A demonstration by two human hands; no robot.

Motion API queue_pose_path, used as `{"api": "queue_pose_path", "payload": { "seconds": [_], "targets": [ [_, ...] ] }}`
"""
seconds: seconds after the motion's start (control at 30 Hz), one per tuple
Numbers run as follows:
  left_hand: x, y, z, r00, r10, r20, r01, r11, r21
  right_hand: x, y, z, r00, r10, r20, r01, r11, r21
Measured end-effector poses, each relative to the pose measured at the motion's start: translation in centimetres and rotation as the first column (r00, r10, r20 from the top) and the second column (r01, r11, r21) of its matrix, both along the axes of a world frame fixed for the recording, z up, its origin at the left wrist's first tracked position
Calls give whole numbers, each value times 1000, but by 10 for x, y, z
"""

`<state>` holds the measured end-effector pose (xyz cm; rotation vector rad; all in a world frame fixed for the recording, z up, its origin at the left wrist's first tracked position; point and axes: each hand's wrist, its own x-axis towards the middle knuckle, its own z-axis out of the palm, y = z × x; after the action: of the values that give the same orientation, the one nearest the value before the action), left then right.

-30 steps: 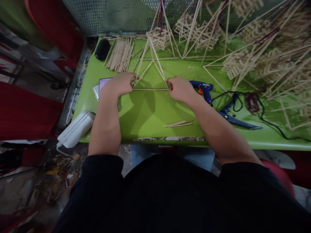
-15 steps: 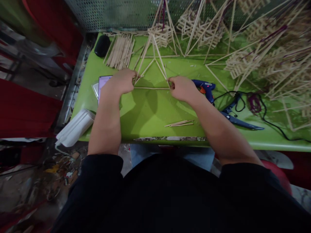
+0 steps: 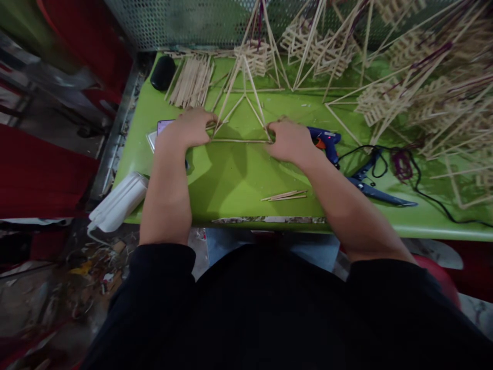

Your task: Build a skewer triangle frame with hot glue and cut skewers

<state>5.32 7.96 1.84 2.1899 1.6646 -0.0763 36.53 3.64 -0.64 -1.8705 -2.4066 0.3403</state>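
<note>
Stick frame [image 3: 244,95] stands at the middle of the green surface [image 3: 231,192], its two near corners at our hands. Our left hand [image 3: 192,127] curls at the near left corner, our right hand [image 3: 289,140] at the near right — whether the fingers pinch the sticks, we cannot tell. Just right of our right hand we see a blue glue gun [image 3: 328,139]; nearer, some loose sticks [image 3: 285,196]; far left, a stick bundle [image 3: 191,82].
</note>
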Motion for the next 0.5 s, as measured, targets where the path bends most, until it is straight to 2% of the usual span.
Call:
{"api": "queue_pose_path", "payload": {
  "seconds": [0.1,0.23,0.33,0.5],
  "targets": [
    [-11,0,6,999,-42,16,42,999,-19,1,0,-2,1000,0,-2,0,1000,15],
    [-22,2,5,998,30,55,-33,998,52,2,-1,-3,1000,8,-6,-8,1000,27],
    [-18,6,-1,997,73,5,-73,988,138,1,-2,-1,1000,4,-6,-4,1000,2],
    [-5,10,-5,991,65,-117,-44,984,172,0,-2,-1,1000,7,-12,-7,1000,6]
  ]
}}
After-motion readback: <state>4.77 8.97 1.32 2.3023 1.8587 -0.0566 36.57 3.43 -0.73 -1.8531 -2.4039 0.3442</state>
